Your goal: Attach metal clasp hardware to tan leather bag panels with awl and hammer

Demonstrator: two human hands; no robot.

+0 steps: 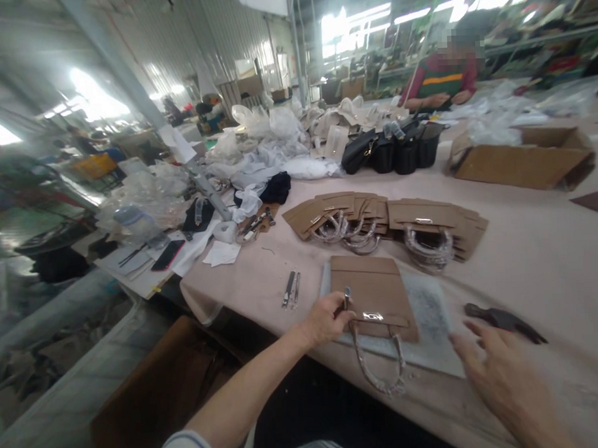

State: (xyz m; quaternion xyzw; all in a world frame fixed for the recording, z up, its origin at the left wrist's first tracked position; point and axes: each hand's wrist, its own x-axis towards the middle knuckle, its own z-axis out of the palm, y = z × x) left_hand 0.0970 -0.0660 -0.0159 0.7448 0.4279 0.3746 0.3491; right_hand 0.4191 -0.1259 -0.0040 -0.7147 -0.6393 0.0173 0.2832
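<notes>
A brown bag panel (372,287) with a shiny metal clasp (372,317) lies on a grey slab (432,311). Its plastic-wrapped handle (383,381) hangs toward me over the table edge. My left hand (332,317) rests at the panel's left edge, thumb and fingers pinched around a short metal punch-like tool (347,295) held upright. To the right, my right hand (503,367) is slightly blurred, its fingers spread and holding nothing visible. Just beyond its fingertips lies a dark hammer head (508,320); whether a handle runs beneath the hand is hidden.
Stacked brown panels with wrapped handles (426,219) lie behind the slab. Slim metal tools (290,289) are left of it. Farther back are black bags (394,149), plastic wrapping (271,150) and a cardboard box (522,160). A co-worker (438,82) sits across the table.
</notes>
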